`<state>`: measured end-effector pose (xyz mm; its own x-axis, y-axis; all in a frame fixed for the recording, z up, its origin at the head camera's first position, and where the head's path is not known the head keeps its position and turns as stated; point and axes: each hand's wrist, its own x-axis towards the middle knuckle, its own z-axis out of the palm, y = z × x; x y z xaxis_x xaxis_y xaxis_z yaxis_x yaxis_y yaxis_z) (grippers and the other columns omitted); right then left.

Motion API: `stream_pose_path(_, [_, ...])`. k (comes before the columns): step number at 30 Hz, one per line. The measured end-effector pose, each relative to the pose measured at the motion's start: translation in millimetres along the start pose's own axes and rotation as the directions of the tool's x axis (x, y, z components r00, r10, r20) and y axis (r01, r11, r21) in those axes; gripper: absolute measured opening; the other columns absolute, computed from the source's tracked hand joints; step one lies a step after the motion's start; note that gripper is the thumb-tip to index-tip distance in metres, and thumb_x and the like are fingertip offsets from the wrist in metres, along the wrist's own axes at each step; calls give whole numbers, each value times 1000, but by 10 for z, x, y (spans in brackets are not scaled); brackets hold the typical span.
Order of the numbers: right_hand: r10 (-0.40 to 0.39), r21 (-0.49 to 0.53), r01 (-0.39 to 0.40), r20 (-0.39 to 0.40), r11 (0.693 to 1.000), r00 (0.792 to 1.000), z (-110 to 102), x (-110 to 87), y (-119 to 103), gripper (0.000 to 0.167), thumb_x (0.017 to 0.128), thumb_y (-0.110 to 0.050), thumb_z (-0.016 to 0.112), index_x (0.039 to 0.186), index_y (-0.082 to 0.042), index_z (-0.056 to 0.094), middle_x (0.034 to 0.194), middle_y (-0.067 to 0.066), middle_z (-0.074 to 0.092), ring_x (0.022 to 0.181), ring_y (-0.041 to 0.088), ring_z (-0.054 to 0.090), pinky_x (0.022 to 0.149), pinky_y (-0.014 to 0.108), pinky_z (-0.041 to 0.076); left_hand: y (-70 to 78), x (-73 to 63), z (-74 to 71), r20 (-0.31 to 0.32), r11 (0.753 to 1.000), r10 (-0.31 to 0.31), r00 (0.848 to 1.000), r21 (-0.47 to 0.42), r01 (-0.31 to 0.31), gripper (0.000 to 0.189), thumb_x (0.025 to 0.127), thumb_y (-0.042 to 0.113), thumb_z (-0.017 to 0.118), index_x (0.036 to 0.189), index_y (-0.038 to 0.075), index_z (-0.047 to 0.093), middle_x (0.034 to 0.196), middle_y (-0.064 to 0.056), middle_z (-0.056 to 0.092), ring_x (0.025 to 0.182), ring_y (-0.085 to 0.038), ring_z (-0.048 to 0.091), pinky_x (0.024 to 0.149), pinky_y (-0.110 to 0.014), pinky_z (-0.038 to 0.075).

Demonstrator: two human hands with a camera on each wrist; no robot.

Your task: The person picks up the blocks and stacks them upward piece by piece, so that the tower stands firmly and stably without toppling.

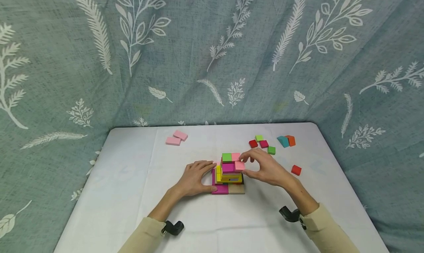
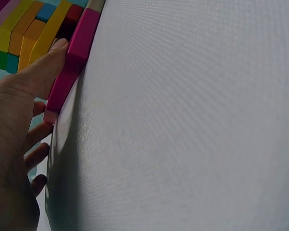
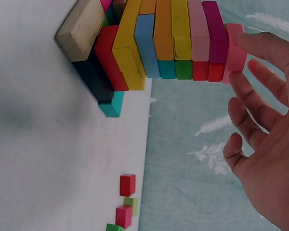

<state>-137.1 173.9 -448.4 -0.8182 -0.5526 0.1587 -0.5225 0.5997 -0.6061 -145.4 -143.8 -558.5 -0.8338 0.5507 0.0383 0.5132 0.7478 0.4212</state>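
A tower of coloured wooden blocks [image 1: 228,177] stands near the middle of the white table, many layers high in the right wrist view. My right hand [image 1: 266,167] pinches a pink block [image 3: 235,53] at the top, thumb on one side and a fingertip on the other. A green block [image 1: 226,157] sits beside it on the top layer. At the tower's lower left, my left hand [image 1: 195,179] rests with fingers extended. Its thumb touches a magenta block [image 2: 82,43] in the base, while the other fingers lie along the far side.
Two pink blocks [image 1: 173,141] lie at the back left. Back right are small red, green and magenta blocks [image 1: 264,144], with a teal block [image 1: 283,141] and an orange block [image 1: 291,140] farther right. A lone red block [image 1: 296,170] lies right of my right hand. A patterned curtain [image 1: 212,61] hangs behind the table.
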Motion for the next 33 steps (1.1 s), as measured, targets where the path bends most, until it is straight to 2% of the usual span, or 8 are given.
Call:
stream_pose_path(6, [0,-4,0,-16,1000,1000,35,26,7,46,83,-23,84,123,-26,62,112,-8,64,96,10,52,82,36,48,-9,-3,10,0,1000,-1,1000,0,1,95,78,75,66,156,26,40,156,1,43,143,-25,35,110,-56,28])
stream_pose_path(16, [9,-1,-9,-13,1000,1000,59,49,-19,45,84,-26,83,124,-24,62,105,-12,60,93,8,52,79,31,49,-9,-5,9,6,1000,-6,1000,6,6,95,79,76,65,156,27,39,156,1,42,144,-25,35,110,-56,28])
stream_pose_path(25, [-8,16,8,-10,1000,1000,48,43,-11,45,85,-26,83,124,-24,60,104,-8,61,94,9,52,80,32,50,-8,-7,7,5,1000,-8,1000,3,8,94,79,75,66,156,27,40,156,1,43,144,-25,35,110,-55,28])
stream_pose_path(29, [11,72,-9,-32,997,999,9,22,89,48,86,-32,81,128,-25,59,106,-9,61,96,12,54,83,37,47,-10,-7,9,3,1000,-5,1000,6,5,95,78,75,66,156,28,40,156,1,43,144,-25,35,110,-55,28])
stream_pose_path(33, [89,137,-77,-80,987,993,-48,13,380,46,89,-36,78,130,-24,60,109,-7,62,97,21,55,83,44,45,-13,-4,12,4,1000,-6,1000,7,6,95,78,76,66,156,28,40,156,1,43,144,-25,35,110,-55,28])
